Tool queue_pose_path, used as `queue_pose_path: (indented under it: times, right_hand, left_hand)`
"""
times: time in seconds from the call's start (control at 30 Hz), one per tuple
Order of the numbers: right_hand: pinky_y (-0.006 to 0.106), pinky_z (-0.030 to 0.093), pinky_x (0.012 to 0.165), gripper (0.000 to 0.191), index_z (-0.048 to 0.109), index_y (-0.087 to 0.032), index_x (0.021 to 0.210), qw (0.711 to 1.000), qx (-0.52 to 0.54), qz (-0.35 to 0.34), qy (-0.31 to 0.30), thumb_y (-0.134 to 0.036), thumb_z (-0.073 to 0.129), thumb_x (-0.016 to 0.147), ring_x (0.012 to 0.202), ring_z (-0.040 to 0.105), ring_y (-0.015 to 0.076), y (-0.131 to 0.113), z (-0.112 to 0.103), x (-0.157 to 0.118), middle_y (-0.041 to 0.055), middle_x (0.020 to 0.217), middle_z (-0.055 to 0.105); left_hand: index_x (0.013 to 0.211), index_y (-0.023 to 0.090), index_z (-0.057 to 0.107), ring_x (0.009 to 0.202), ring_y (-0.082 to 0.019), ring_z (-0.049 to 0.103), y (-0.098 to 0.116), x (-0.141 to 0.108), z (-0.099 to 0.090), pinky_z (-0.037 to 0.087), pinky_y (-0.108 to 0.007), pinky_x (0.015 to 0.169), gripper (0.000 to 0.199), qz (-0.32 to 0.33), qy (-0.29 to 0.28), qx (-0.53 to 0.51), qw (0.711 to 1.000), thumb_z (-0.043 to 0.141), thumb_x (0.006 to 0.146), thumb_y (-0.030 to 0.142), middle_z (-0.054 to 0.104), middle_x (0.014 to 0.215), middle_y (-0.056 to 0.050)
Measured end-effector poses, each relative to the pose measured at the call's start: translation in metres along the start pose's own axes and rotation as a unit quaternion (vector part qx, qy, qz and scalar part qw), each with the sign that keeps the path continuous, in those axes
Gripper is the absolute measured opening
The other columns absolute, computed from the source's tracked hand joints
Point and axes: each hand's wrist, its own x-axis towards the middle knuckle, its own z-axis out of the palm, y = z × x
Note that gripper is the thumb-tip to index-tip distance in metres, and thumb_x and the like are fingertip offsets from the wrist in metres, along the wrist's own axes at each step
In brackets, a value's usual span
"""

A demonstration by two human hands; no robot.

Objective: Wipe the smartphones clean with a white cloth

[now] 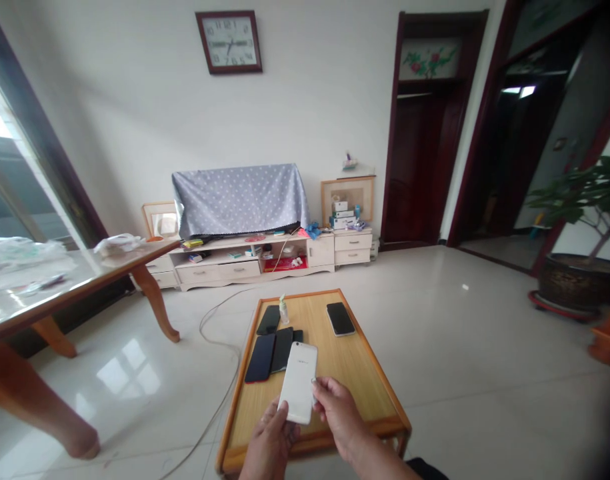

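A white smartphone point(301, 380), its back turned up, is held over the near part of the low wooden table point(355, 373). My left hand point(272, 433) grips its lower left corner, thumb on the back and fingers curled beneath. At the phone's right edge, my right hand point(337, 410) is pinched closed. A small pale spot shows at its fingertips; whether that is a nail or a tiny object I cannot make out. Just beyond lie a dark phone with a red edge point(260, 358), another black phone point(283, 349) overlapping others, and a black phone point(269, 321) farther back.
A small clear bottle point(283, 311) stands on the table's far left side. A phone with a white frame point(340, 319) lies at the far right. A cable point(219, 340) runs along the floor. A larger table point(109, 270) stands left, a potted plant point(579, 267) right.
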Motion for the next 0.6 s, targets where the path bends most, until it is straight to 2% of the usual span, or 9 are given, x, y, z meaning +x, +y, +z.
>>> queue_pose_path:
  times: [0.2,0.43,0.6]
  right_hand:
    - [0.02,0.025,0.047,0.041,0.07,-0.013,0.088,0.999,0.036,0.034,-0.013,-0.048,0.08,0.069,0.058,0.045,0.0093,-0.0026,-0.0026,-0.006,0.0023,0.073,0.064]
    - [0.019,0.025,0.048,0.034,0.059,-0.018,0.076,0.995,0.07,0.067,0.003,-0.043,0.078,0.064,0.054,0.04,0.0078,0.0017,-0.0049,-0.0077,-0.0056,0.062,0.049]
    - [0.018,0.031,0.051,0.035,0.052,-0.02,0.07,0.992,0.094,0.089,-0.009,-0.041,0.08,0.063,0.053,0.037,0.0071,0.0005,-0.0003,-0.011,-0.0073,0.06,0.044]
  left_hand:
    - [0.106,0.021,0.066,0.087,-0.019,0.07,0.006,-0.0053,0.0015,0.052,-0.03,0.075,0.032,-0.011,-0.058,0.014,0.998,0.076,0.083,0.04,0.076,0.101,-0.006]
    - [0.103,0.021,0.07,0.091,-0.02,0.069,0.0016,-0.0064,0.0004,0.05,-0.031,0.078,0.029,-0.008,-0.09,0.022,0.996,0.073,0.085,0.043,0.076,0.102,-0.006]
    - [0.106,0.018,0.071,0.093,-0.026,0.07,0.0028,-0.0034,0.0036,0.051,-0.037,0.081,0.046,-0.027,-0.108,-0.029,0.993,0.062,0.089,0.06,0.077,0.097,-0.009]
